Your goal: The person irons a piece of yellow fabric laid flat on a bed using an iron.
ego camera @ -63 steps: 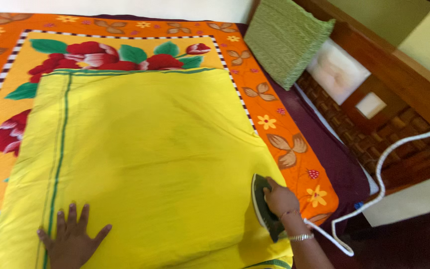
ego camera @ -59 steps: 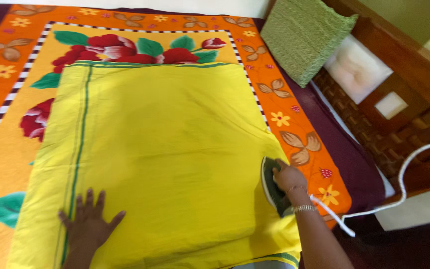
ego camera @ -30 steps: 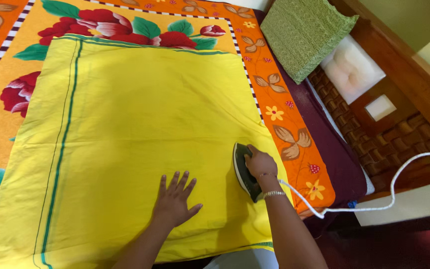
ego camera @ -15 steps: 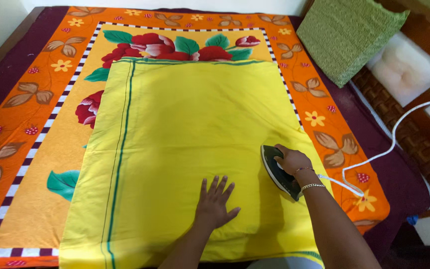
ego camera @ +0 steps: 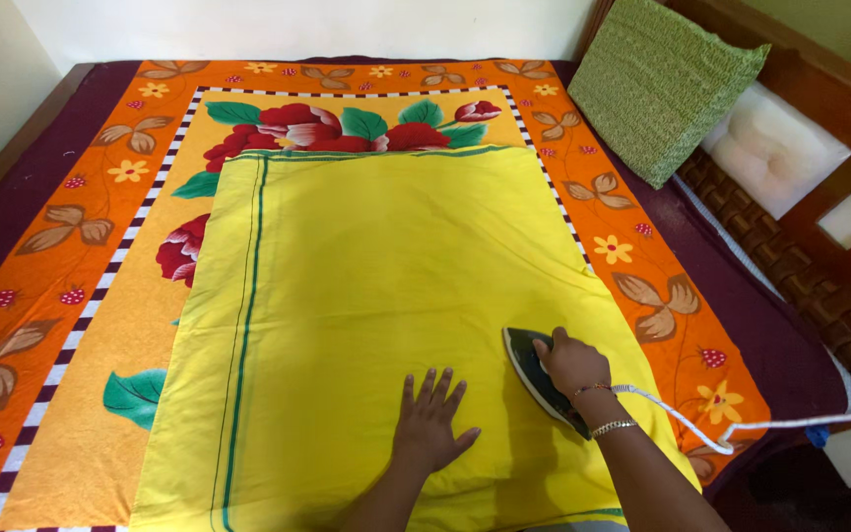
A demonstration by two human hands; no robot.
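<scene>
A dark green electric iron (ego camera: 539, 379) is lying soleplate-down at about five o'clock on the yellow cloth (ego camera: 376, 296), its pointed nose aiming toward eleven o'clock. Its white cord (ego camera: 790, 419) is trailing off toward three o'clock. The cloth is lying flat and smooth, green stripes running along its nine and twelve o'clock edges.

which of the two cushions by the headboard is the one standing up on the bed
The green textured cushion, propped tilted against the wooden headboard. The white cushion beside it is set into the headboard's recess, not on the bed.
</scene>
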